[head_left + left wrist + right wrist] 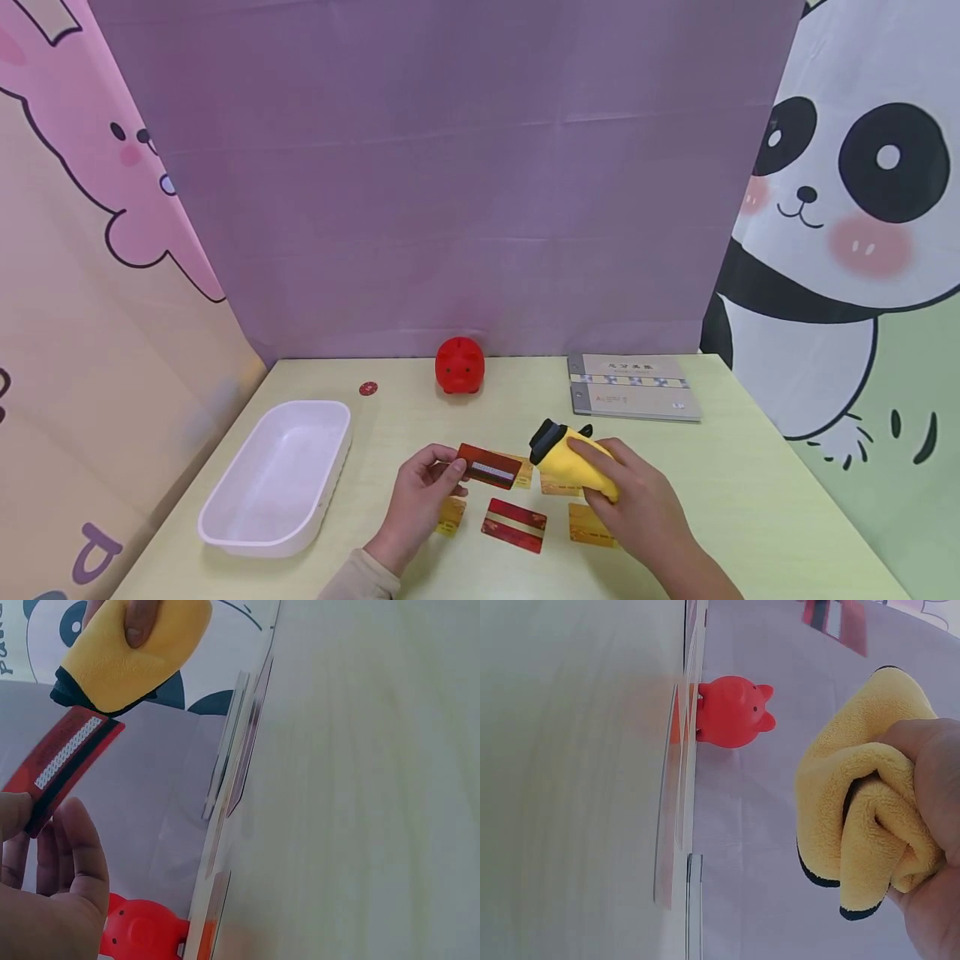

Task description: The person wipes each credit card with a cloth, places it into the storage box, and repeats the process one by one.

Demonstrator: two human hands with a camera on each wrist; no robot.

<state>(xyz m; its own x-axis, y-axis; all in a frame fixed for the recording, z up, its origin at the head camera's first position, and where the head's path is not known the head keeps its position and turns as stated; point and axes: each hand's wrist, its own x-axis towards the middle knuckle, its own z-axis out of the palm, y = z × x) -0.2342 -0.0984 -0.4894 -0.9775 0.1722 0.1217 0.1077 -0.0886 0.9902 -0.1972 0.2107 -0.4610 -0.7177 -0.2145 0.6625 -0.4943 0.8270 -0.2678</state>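
We see the left hand (422, 497) pinching a dark red card (491, 467) above the desk (765, 508), while the right hand (643, 504) grips a bunched yellow cloth (561, 462) just beside it; whether they touch, we cannot tell.

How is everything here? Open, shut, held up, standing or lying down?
Held card: raised, pinched in left hand
Cloth: bunched, gripped in right hand
Other red card: lying flat
Yellow cards: lying flat
White tub: upright, uncovered
Piggy bank: standing upright
Book: closed, lying flat
Red disc: lying flat
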